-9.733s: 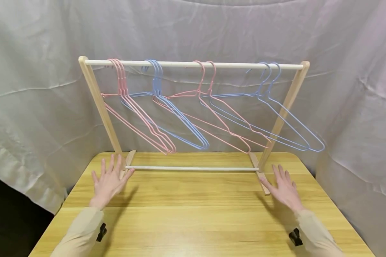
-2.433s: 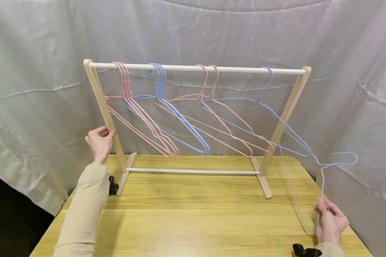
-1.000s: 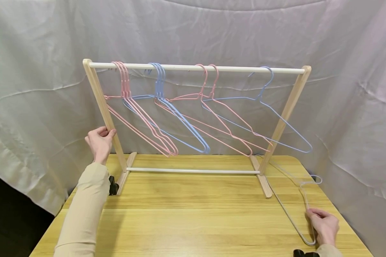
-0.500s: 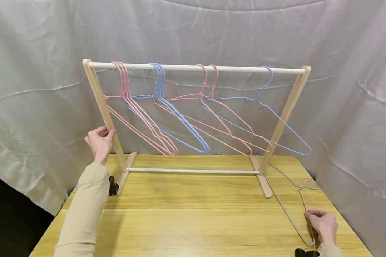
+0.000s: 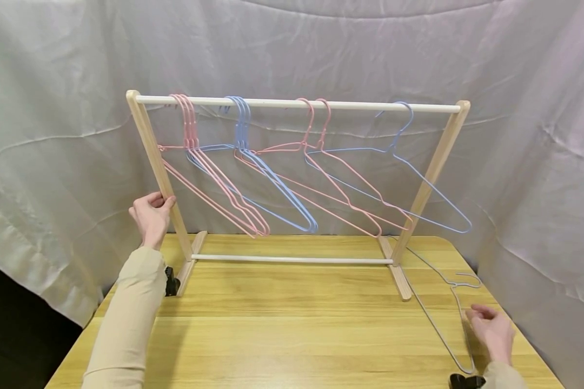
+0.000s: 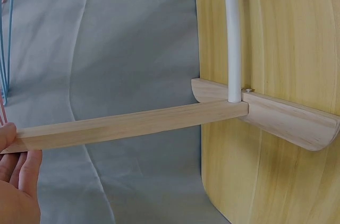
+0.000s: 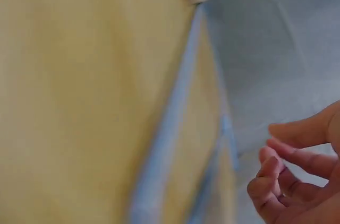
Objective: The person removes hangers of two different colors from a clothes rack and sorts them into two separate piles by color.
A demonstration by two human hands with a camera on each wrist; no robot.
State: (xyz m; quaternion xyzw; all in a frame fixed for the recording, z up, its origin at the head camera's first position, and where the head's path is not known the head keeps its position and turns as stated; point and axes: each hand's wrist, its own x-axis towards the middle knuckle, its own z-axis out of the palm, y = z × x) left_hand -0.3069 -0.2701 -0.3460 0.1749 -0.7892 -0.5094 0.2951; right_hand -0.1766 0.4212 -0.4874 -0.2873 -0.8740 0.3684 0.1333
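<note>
The left hand (image 5: 150, 219) pinches the left wooden post (image 5: 148, 146) of a small clothes rack between thumb and fingers; the left wrist view shows this post (image 6: 122, 126) in the grip too. A blue wire hanger (image 7: 169, 123) lies flat on the table at the right, looking greyish in the head view, one end behind the rack's right foot (image 5: 400, 282). Just above its near end is the right hand (image 5: 493, 332), fingers loosely bent, holding nothing. On the white top rail (image 5: 272, 102) hang a pink bunch (image 5: 190, 127), a blue bunch (image 5: 240, 127), two pink hangers (image 5: 305, 129) and one blue hanger (image 5: 400, 135).
A white lower bar (image 5: 292, 259) joins the rack's feet above the wooden table (image 5: 292, 329). Grey curtain (image 5: 292, 48) surrounds the back and sides. The hangers' lower corners stick out in front of the rail. Each wrist carries a black camera mount (image 5: 172, 282).
The rightmost blue hanger has come off the rail and been laid on the table by the right hand, which has just let go and lifted slightly. The left hand has kept its grip on the post.
</note>
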